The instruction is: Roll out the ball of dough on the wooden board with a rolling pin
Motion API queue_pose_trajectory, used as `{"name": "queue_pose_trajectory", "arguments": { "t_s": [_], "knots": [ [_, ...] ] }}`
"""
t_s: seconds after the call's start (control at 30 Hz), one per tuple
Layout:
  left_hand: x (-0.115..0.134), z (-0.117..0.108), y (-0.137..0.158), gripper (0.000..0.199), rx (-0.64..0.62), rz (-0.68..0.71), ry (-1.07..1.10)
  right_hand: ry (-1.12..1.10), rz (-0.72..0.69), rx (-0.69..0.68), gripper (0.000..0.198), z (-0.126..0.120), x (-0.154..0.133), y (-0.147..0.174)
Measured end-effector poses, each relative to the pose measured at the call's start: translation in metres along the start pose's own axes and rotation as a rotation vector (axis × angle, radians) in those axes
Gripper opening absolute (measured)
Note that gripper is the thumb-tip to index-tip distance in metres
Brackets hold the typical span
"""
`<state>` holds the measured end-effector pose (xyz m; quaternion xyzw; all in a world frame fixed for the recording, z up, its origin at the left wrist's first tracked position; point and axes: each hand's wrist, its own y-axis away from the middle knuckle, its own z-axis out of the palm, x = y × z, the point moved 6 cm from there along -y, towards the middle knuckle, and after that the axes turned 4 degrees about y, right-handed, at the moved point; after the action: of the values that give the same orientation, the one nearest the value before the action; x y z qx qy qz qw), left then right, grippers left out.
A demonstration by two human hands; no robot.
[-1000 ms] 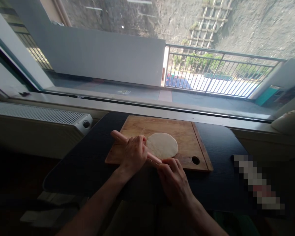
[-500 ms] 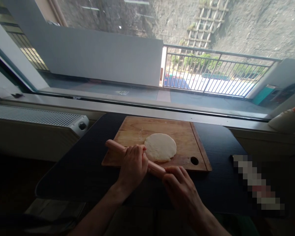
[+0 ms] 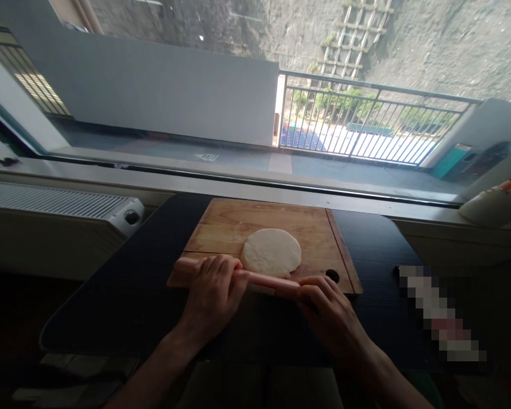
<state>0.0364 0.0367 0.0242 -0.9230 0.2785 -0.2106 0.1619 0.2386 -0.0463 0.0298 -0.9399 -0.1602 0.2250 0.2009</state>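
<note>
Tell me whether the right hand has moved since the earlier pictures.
Yes: the right hand has moved rightward, and is now closer to the hole in the cutting board.

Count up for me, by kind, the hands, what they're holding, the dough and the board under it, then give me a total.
Left hand and right hand: 2
Rolling pin: 1
Dough round: 1
Wooden board: 1
Total: 5

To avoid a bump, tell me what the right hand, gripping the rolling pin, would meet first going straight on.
Probably the dough, lying on the wooden board just beyond the rolling pin, though any gap is hard to judge.
</note>
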Motion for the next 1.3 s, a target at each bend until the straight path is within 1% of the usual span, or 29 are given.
{"name": "queue_pose_trajectory", "arguments": {
  "t_s": [0.1,0.2,0.37,0.53,0.67,0.8,0.93,1.03,1.1,1.17,1.27,1.3],
  "knots": [
    [-0.004,0.000,0.004,0.024,-0.029,0.042,0.003,-0.006,-0.016,-0.036,0.010,0.000,0.004,0.001],
    [-0.007,-0.001,0.006,0.026,-0.022,0.033,-0.024,-0.007,-0.006,0.001,0.009,-0.005,0.009,-0.002],
    [-0.002,-0.001,0.010,0.030,-0.051,0.072,-0.026,0.000,-0.017,-0.041,0.007,-0.007,0.018,-0.003],
    [-0.005,-0.001,0.014,0.034,-0.029,0.035,-0.099,0.020,-0.005,-0.002,0.007,-0.012,0.027,-0.006],
    [-0.003,0.001,0.018,0.038,-0.042,0.085,-0.101,0.012,-0.034,-0.037,0.006,-0.013,0.028,-0.009],
    [-0.004,0.002,0.018,0.037,-0.021,0.057,-0.139,-0.003,-0.038,-0.017,0.008,-0.015,0.032,-0.015],
    [0.000,0.002,0.019,0.037,-0.025,0.083,-0.139,-0.006,-0.050,-0.041,0.007,-0.014,0.032,-0.015],
    [0.002,-0.003,0.018,0.034,-0.035,0.069,-0.149,-0.005,-0.046,-0.032,0.006,-0.018,0.032,-0.018],
    [0.003,-0.011,0.008,0.031,-0.051,0.068,-0.138,-0.020,-0.044,-0.031,0.008,-0.022,0.036,-0.028],
    [0.002,-0.019,-0.012,0.030,-0.038,0.079,-0.122,-0.030,-0.036,-0.024,0.015,-0.026,0.043,-0.046],
    [-0.009,-0.024,-0.062,0.032,0.018,0.053,-0.111,0.033,-0.025,0.013,0.026,-0.024,0.062,-0.087],
    [-0.016,-0.019,-0.081,0.031,-0.010,0.022,-0.101,0.069,-0.012,0.011,0.026,-0.019,0.069,-0.100]
  ]
}}
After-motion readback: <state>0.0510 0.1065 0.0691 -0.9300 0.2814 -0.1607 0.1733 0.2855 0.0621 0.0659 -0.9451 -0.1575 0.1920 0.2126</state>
